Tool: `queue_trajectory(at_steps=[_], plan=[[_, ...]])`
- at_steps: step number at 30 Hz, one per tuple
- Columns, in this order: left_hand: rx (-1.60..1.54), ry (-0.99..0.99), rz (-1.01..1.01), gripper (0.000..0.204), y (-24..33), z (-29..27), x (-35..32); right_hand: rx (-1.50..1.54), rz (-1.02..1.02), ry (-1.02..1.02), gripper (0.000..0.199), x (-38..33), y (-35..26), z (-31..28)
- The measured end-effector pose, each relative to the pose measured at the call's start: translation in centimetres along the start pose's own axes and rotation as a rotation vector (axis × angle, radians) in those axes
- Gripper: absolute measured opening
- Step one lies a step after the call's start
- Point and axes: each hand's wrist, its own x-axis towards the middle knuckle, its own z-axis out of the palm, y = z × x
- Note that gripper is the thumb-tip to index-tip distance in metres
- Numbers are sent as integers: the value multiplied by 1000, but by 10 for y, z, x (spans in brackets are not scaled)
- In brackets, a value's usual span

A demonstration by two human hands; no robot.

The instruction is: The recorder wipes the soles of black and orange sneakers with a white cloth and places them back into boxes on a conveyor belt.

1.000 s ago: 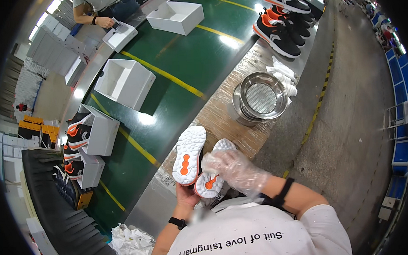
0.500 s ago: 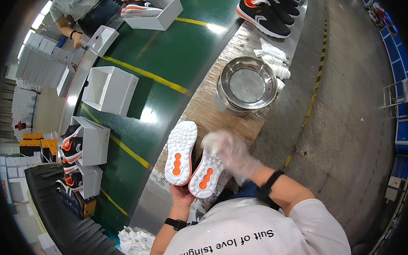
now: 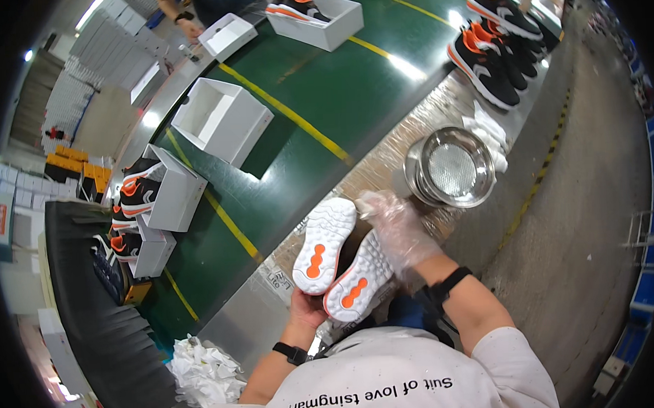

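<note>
A pair of sneakers is held with the white, knobbly soles up; orange inserts show on both the left sneaker (image 3: 325,240) and the right sneaker (image 3: 359,279). My left hand (image 3: 307,309), bare, grips the pair from below at the heels. Over the toe of the right sneaker is my right hand (image 3: 397,226), in a clear plastic glove, its fingers bunched together. Whatever they may hold is hidden. Just beyond that hand, a round steel container with a perforated plate (image 3: 453,168) stands on the plastic-wrapped bench (image 3: 404,138).
Black-and-orange sneakers (image 3: 485,69) stand farther along the bench beside white wads (image 3: 486,128). On the green conveyor (image 3: 297,180) are an open grey box (image 3: 228,121) and boxes with shoes (image 3: 169,192). Another person's hand (image 3: 186,29) is across it. Crumpled white paper (image 3: 203,370) lies lower left.
The view has shifted, so the surroundings sit differently in the picture. My right hand, blurred before, is now sharper and near the right sneaker's toe. My left hand keeps its grip.
</note>
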Motion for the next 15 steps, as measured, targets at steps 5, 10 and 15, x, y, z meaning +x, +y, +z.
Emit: queue_trajectory(at_steps=[5,10,15], plan=[[-92,11,-68,47,-2,-11,1,81,-502,-287,47,29,-75,11],[-120,83,-67,40,-8,-9,12,-108,-415,-204,67,94,-4,40],[-152,62,-44,40,-9,-11,16,-236,-371,-516,73,96,-31,43]])
